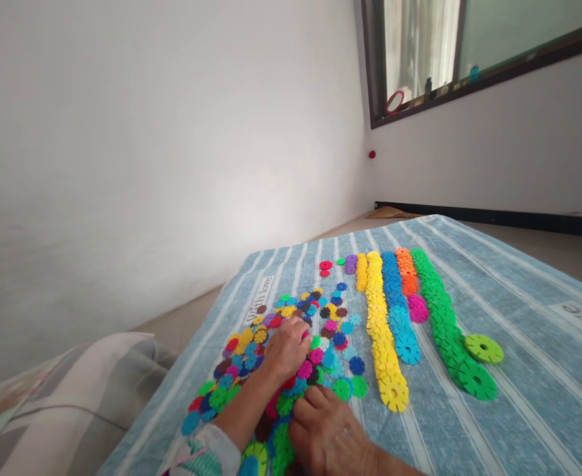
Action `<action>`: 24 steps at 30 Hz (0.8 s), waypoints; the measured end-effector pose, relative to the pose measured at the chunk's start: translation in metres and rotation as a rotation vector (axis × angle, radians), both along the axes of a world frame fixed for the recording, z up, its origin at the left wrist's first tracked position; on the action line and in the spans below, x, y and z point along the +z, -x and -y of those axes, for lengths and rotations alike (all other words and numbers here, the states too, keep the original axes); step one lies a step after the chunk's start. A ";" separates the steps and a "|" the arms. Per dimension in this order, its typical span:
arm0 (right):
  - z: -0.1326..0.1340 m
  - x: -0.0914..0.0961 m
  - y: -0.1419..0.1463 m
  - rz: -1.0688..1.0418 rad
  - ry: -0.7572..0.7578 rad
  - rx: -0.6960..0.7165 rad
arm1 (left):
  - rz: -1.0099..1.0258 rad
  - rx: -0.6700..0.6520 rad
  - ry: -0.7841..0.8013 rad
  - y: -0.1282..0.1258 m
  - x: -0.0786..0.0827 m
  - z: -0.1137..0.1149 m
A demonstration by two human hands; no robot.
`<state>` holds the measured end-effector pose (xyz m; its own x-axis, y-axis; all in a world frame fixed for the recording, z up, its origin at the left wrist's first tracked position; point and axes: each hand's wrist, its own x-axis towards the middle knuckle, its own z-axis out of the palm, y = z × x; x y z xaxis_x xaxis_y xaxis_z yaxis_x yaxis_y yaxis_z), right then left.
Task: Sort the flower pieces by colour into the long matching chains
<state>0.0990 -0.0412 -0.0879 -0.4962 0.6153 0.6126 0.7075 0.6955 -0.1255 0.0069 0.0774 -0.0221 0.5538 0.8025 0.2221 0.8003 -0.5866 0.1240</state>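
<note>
Striped blue blanket [513,344], loose multicoloured plastic snowflake discs [305,369] on it, left hand [285,347] curled among them, right hand [325,433] pressing beside them, neither grip clear

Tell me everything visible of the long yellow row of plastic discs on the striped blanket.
The long yellow row is a line of bright yellow plastic discs with notched rims, packed closely and overlapping, running from far to near on the blue-and-white striped blanket. The nearest disc shows its flat face and central hole. A blue row lies close along its right side; neither hand touches it.
</note>
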 end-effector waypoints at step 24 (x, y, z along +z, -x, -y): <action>0.016 0.007 -0.015 -0.170 0.042 0.045 | 0.205 -0.002 -0.065 0.047 -0.016 0.043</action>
<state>0.1144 -0.0575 -0.0808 -0.4150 0.6215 0.6645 0.6421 0.7175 -0.2700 -0.0405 0.0342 -0.0378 0.4931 0.7820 0.3812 0.7612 -0.6000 0.2461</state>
